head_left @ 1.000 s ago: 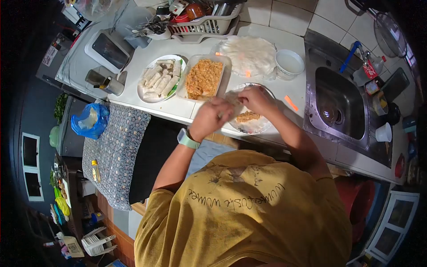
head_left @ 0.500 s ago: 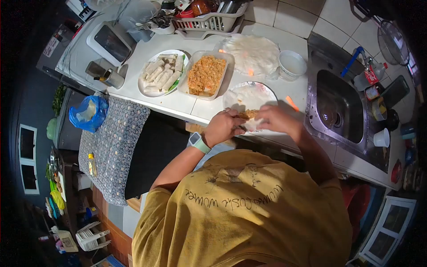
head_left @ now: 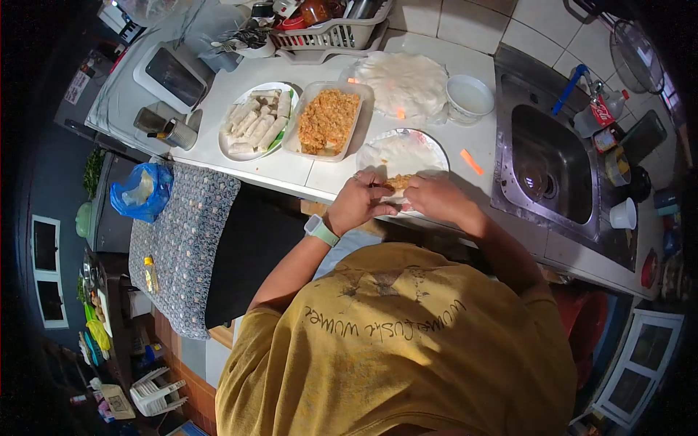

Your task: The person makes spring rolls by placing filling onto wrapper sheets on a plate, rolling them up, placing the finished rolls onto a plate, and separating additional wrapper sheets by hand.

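- A thin, pale spring roll wrapper [head_left: 392,152] lay on a white plate [head_left: 444,156] near the front edge of the counter [head_left: 465,62].
- A short strip of orange-brown filling [head_left: 398,182] sat on the near part of the wrapper.
- The left hand [head_left: 361,202] was at the left end of the strip, its fingers bent and its thumb nearer the body.
- The right hand [head_left: 438,198] was at the right end, its fingers curled down. The two hands were close but apart. I could not tell if they pinched the wrapper or just touched it.
- A pale green watch [head_left: 320,229] was on the left wrist.
- Behind the plate was a stack of wrappers [head_left: 407,83], with a bowl [head_left: 469,98] of cloudy liquid to its right.
- A bright orange strip [head_left: 472,161] lay right of the plate.
- To the left was a clear tub [head_left: 294,150] with a lot of the same filling.
- Past the tub, white rolls [head_left: 254,123] were piled on a round plate, with some green at the edge.
- A metal sink [head_left: 549,167] was at the far right.
- A dish rack [head_left: 334,35] stood at the back.
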